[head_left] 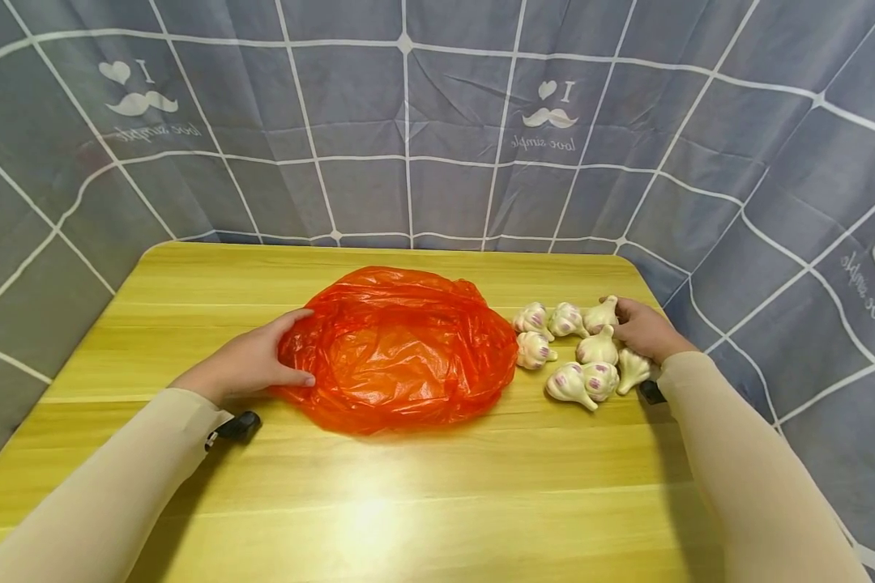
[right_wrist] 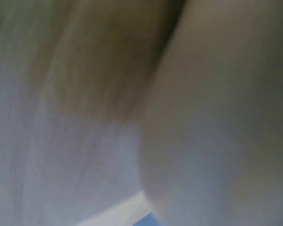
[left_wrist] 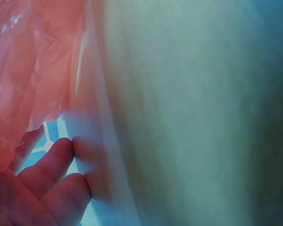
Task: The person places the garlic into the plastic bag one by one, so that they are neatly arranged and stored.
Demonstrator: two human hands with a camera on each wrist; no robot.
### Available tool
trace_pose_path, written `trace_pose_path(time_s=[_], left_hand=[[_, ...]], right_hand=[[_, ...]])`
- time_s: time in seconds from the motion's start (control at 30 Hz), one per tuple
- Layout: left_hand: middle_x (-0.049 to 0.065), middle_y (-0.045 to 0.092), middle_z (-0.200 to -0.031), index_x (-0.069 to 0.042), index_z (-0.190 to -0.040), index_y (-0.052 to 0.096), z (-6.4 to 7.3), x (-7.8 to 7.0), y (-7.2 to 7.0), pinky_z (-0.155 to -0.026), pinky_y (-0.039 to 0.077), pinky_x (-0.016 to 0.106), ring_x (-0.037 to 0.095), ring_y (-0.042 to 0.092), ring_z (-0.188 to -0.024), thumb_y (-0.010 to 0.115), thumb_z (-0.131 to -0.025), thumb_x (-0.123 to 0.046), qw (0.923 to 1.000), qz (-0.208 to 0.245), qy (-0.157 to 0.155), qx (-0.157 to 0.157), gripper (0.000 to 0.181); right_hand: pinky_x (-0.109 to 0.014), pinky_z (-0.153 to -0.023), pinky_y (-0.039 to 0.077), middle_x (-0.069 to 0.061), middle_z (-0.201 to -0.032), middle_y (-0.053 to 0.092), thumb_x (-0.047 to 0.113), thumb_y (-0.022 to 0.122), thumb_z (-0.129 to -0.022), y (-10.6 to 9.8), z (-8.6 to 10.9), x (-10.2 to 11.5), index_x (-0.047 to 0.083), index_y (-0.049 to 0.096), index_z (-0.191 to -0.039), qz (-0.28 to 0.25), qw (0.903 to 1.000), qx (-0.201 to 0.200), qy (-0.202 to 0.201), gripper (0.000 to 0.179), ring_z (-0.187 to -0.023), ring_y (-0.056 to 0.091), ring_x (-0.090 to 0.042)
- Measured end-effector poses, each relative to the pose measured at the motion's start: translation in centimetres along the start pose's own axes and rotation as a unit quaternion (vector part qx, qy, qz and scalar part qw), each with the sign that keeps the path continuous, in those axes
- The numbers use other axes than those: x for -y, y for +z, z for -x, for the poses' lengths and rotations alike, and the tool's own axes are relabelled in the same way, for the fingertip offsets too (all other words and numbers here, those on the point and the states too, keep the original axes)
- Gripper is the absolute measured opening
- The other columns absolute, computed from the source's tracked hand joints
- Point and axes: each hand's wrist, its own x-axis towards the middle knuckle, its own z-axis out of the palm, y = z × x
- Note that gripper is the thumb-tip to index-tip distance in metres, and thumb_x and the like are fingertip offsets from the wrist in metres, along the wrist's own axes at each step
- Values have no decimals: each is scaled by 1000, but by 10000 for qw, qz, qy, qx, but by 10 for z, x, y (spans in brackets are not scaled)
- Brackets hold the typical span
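A red plastic bag (head_left: 408, 356) lies on the table with its mouth spread wide and facing up. My left hand (head_left: 261, 356) holds the bag's left side, thumb toward me. In the left wrist view, fingertips (left_wrist: 61, 155) rest near the tabletop beside the hanging red film. At the right, my right hand (head_left: 650, 330) grips a garlic bulb (head_left: 601, 316) at the back of a group; part of its grip is hidden. More garlic bulbs (head_left: 570, 384) lie close around it. The right wrist view is too blurred to show the fingers.
The wooden table (head_left: 408, 502) extends in front of the bag. A grey curtain (head_left: 452, 121) with white grid lines hangs behind and at both sides. Several garlic bulbs (head_left: 534, 350) lie right against the bag's right edge. Black wrist devices (head_left: 239, 426) sit under the sleeves.
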Motion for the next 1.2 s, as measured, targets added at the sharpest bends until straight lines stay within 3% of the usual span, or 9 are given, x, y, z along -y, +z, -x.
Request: trace_pose_path(time_s=[0.17,0.4,0.67,0.83,1.03,1.2], left_hand=[[26,46,-160,-18,-167,25,1,1,0,-112,42,71,52,52,-138,90,-78,-50,10000,42,5,-20,115],[26,45,-161,-16,-166,26,0,-2,3,-114,41,70,51,51,-140,90,-79,-49,9998,171,76,6,114],[26,44,-161,-16,-166,26,1,-2,3,-114,40,71,51,50,-141,90,-79,-47,9998,206,10,27,113],[27,45,-160,-16,-166,26,2,-1,3,-113,41,71,51,51,-140,90,-79,-49,9998,184,13,1,113],[27,46,-160,-17,-166,26,2,0,3,-113,42,71,51,52,-139,90,-78,-50,9999,153,3,-11,114],[26,47,-159,-18,-166,27,2,1,3,-113,42,70,50,53,-138,91,-78,-50,9999,113,13,-11,113]], right_hand=[[-17,-76,56,-27,-139,57,15,65,-103,2,-1,-1,-3,40,-156,-59,10000,5,5,61,-91,61,-6],[-20,-79,57,-29,-144,53,7,56,-104,4,3,-2,-2,37,-157,-429,9988,120,181,58,-96,62,-8],[-16,-78,54,-28,-142,56,8,59,-102,5,3,-4,-3,39,-157,-57,10000,-11,4,60,-97,59,-9],[-18,-80,55,-30,-145,55,6,57,-102,5,4,-2,-3,38,-158,-278,9996,78,74,60,-100,60,-10],[-16,-79,52,-30,-142,58,3,56,-98,4,3,-3,-3,41,-155,49,10000,-7,-28,59,-102,60,-13],[-16,-81,53,-29,-141,58,4,55,-100,4,4,-2,-2,42,-154,-35,10000,68,17,57,-104,61,-14]])
